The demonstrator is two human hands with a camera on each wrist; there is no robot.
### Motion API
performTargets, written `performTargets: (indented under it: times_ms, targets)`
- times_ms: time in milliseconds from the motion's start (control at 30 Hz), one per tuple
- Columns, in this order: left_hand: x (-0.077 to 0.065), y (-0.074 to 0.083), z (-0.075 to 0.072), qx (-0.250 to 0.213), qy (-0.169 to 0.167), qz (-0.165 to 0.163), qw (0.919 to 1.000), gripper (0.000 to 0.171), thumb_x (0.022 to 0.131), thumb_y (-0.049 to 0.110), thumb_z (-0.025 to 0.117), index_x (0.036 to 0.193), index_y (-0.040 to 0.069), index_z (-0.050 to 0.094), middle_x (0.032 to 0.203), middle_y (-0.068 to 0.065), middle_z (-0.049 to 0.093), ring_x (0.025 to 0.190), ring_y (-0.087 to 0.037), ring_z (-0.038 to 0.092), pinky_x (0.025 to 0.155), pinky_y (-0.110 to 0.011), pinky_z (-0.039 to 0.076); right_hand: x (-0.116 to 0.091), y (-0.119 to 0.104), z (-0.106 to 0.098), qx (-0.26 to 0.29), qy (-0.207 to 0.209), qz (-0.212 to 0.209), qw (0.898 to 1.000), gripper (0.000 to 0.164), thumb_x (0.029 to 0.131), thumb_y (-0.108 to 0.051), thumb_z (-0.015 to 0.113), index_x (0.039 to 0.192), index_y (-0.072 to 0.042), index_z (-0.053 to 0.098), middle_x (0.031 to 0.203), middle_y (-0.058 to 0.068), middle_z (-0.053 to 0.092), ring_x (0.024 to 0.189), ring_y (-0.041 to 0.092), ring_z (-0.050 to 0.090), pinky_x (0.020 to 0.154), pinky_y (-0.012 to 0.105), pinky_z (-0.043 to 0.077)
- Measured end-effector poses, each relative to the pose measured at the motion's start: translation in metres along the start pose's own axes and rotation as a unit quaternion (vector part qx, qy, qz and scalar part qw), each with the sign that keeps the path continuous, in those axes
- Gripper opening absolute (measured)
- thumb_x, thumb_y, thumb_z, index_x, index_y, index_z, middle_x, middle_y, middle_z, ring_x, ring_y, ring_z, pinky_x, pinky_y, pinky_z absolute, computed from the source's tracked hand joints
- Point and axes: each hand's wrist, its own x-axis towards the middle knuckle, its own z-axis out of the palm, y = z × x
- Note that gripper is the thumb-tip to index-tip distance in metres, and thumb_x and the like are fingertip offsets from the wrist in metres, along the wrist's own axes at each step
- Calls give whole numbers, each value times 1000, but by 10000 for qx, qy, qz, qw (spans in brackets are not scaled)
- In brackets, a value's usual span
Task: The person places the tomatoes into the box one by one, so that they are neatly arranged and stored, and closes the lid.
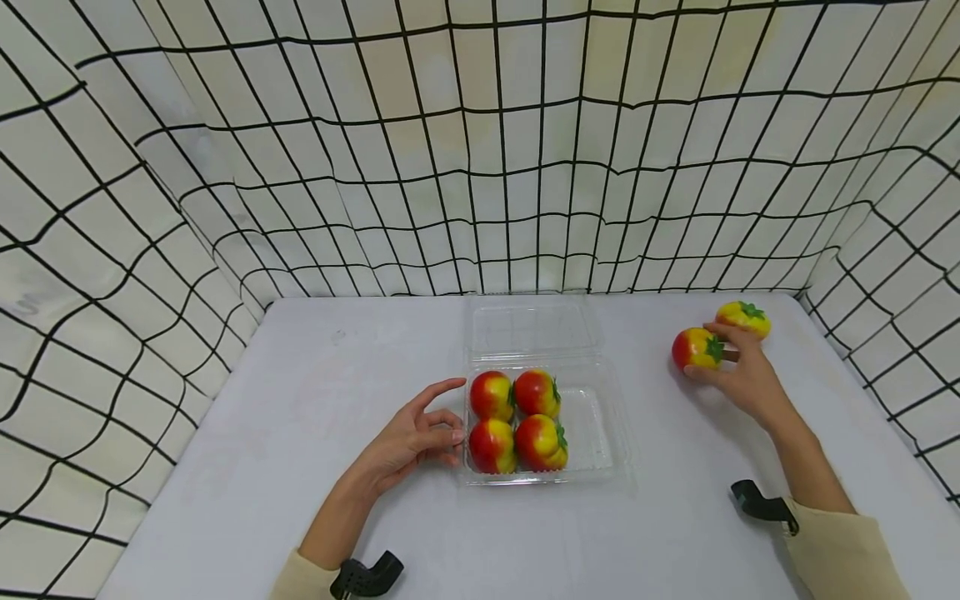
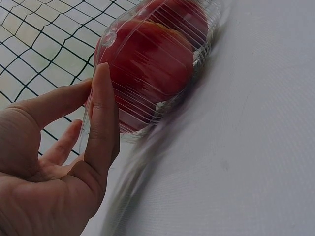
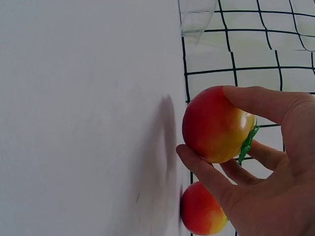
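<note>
A clear plastic clamshell box point(image 1: 592, 425) lies with its lid point(image 1: 534, 327) folded back, away from me. Inside, on the left, several red-and-yellow tomatoes point(image 1: 537, 392) sit in two rows. My left hand point(image 1: 408, 437) pinches the box's left rim between thumb and finger, as the left wrist view shows. At the table's far right, my right hand point(image 1: 742, 375) holds another tomato point(image 3: 216, 125) with thumb and fingers round it, its green leafy top toward the palm. Just behind that hand a further tomato point(image 1: 742, 317) rests on the table.
The white table point(image 1: 337, 350) carries the box near its middle. Black wire mesh point(image 1: 525, 167) over white panels rises at the back and both sides. A black wrist mount point(image 1: 367, 575) is on the left sleeve, another mount point(image 1: 761, 504) on the right.
</note>
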Motion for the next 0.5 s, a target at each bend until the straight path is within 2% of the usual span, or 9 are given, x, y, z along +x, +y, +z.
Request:
performTargets:
  times_ms: [233, 500]
  targets:
    - [-1, 1, 0, -14, 4, -4, 10000, 80, 96, 5, 71, 162, 21, 29, 97, 1, 67, 74, -13, 71, 75, -30, 66, -2, -10, 3, 50, -234, -13, 9997, 82, 96, -30, 76, 160, -4, 31, 157, 35, 36, 135, 58, 44, 107, 72, 47]
    - [-1, 2, 1, -30, -26, -1, 10000, 80, 96, 5, 71, 162, 20, 29, 96, 1, 66, 73, -13, 71, 75, -30, 66, -5, -20, 6, 405, -448, -13, 9982, 86, 96, -29, 76, 162, -9, 26, 159, 32, 35, 137, 54, 46, 110, 68, 48]
